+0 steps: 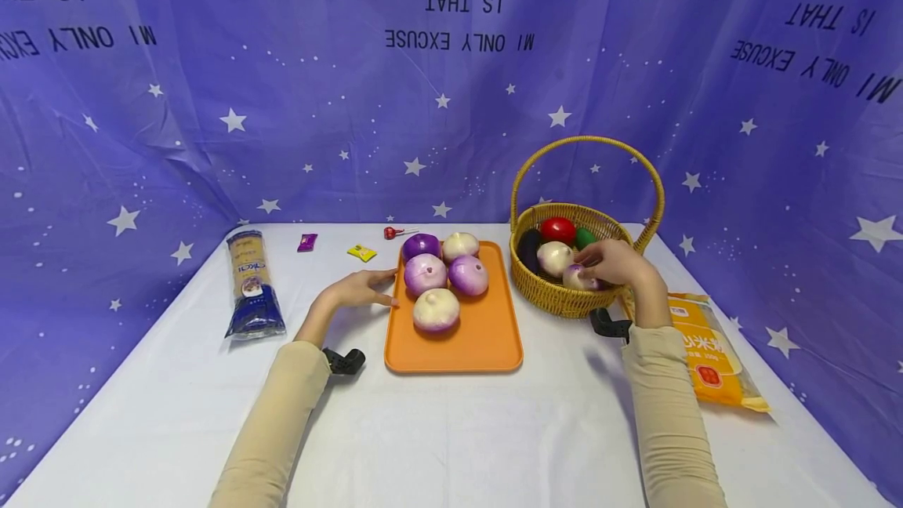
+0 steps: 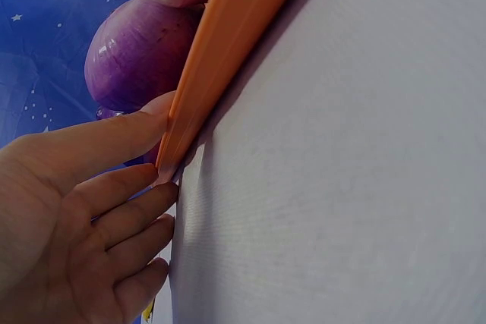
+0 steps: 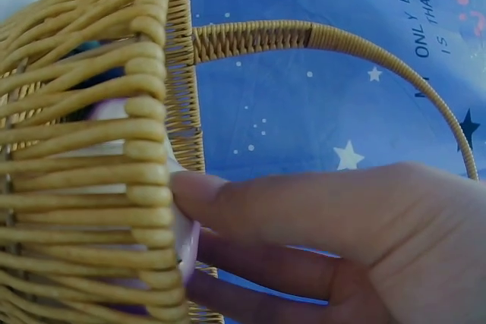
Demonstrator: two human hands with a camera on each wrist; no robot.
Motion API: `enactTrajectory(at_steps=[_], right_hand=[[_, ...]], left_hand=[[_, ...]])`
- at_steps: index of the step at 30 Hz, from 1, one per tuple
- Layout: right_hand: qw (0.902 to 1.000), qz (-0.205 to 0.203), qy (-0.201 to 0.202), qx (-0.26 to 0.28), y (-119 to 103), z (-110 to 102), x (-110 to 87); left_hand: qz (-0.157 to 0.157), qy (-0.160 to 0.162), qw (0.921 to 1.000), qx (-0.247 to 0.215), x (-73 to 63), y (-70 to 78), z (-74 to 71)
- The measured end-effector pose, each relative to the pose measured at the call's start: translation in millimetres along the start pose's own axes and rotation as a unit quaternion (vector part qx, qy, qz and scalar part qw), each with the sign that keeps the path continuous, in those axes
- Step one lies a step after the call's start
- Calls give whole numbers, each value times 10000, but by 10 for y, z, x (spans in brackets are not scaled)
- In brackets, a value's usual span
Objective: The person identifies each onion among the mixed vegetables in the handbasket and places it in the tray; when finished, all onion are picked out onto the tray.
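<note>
In the head view my left hand (image 1: 360, 289) is at the left edge of an orange tray (image 1: 451, 353). The left wrist view shows the thumb over the tray's rim and the fingers outside it. Several purple-and-white onions (image 1: 426, 276) sit on the tray. My right hand (image 1: 618, 263) reaches inside a wicker basket (image 1: 564, 304) and grips a white-and-purple onion (image 1: 577, 278), partly hidden by the fingers. Beside it in the basket lie another onion (image 1: 555, 258), a red tomato-like vegetable (image 1: 557, 229), a dark eggplant (image 1: 528, 251) and a green vegetable (image 1: 585, 238).
The basket's tall handle (image 1: 589, 139) arches above the right hand. An orange-yellow food bag (image 1: 712, 359) lies right of the basket. At the left lies a blue-and-clear noodle packet (image 1: 254, 288). Behind the tray are a purple candy (image 1: 306, 242), a yellow candy (image 1: 362, 252) and a lollipop (image 1: 393, 233).
</note>
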State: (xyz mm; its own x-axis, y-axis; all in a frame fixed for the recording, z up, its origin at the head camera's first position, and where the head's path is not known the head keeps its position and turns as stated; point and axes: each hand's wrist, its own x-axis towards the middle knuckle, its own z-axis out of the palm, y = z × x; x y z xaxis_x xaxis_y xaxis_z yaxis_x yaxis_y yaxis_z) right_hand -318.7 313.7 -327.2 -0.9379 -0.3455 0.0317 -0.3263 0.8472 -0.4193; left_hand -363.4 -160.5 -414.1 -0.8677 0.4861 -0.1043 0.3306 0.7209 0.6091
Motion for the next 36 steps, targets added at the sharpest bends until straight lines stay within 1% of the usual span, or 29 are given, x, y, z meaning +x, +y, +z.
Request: enactTrajectory(at_steps=[3,7,10,13,16,19,22,26,29,32,34,36], right_hand=[[9999,-78,-49,-67,-4,1,-3],[9997,110,-210,-74,-11,25,17],[9993,262,-236,-117,-22,54,35],[9991,343,-170,-177,-39,66,42],[9991,391,2,-169,-52,56,38],[9990,247,331,-143,-75,31,33],[9976,-43,691,-17,-128,-2,22],[9929,-370,1099,259,-247,-48,-2],[9881,-606,1373,334,-367,-57,-5],[9839,-873,1499,432,-509,-16,20],[9811,-1119,1490,531,-606,40,58],[9788,-1369,1397,608,-706,110,100]], left_hand=[[2,6,10000,-40,-2,1,1],[26,24,10000,-33,-2,-1,4],[54,29,10000,-19,-12,4,9],[54,32,10000,-37,-23,13,12],[52,38,10000,-53,-22,14,11],[65,52,10000,-53,-15,13,10],[69,63,9999,-38,-14,16,11],[12,55,10000,-50,-14,20,11],[-8,46,10000,-45,-11,24,8],[0,49,10000,-44,-11,23,5],[5,52,10000,-45,-15,23,3],[-16,52,10000,-61,-18,23,2]])
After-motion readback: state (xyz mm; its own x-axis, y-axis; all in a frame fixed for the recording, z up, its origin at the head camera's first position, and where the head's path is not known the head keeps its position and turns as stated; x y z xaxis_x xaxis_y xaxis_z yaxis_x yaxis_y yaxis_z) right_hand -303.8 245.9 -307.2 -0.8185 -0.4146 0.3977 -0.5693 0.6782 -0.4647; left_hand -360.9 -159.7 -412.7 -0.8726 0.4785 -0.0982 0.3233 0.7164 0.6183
